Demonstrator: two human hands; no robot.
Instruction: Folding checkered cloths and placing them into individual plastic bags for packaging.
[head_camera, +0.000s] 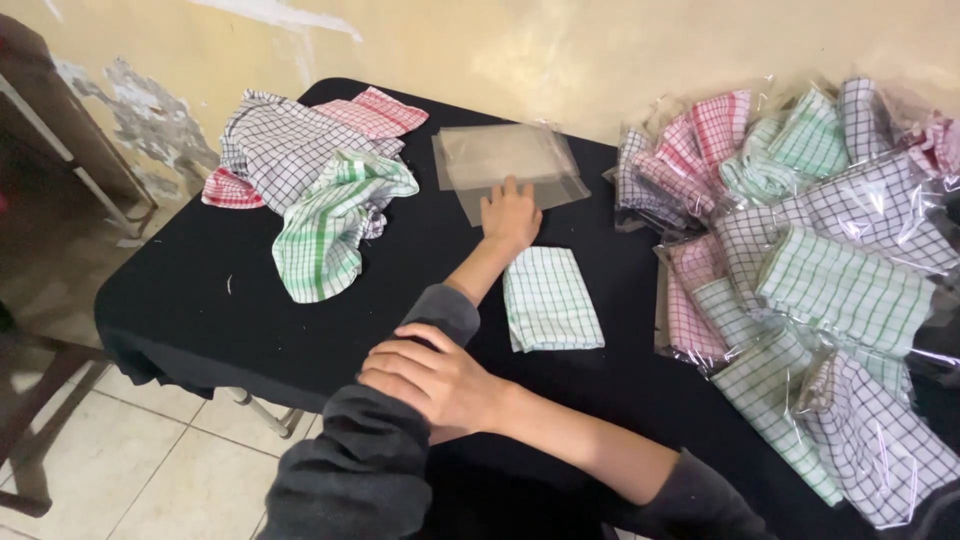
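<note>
Left hand (510, 212) lies flat, fingers spread on the clear bag stack (510, 160); right hand (432, 378) grips the left sleeve (375, 450), folded green-checked cloth (550, 298) waiting bagging.

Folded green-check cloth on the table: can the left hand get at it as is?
Probably yes. The left hand rests on the clear bags, right beside the folded cloth; nothing lies between or on it.

A heap of loose checked cloths (310, 170) in grey, red and green is spread over the far left of the black desk (200, 300). Bagged folded cloths (820, 290) are piled at the right. A peeling wall (450, 50) and tiled floor (150, 460) are seen.
</note>
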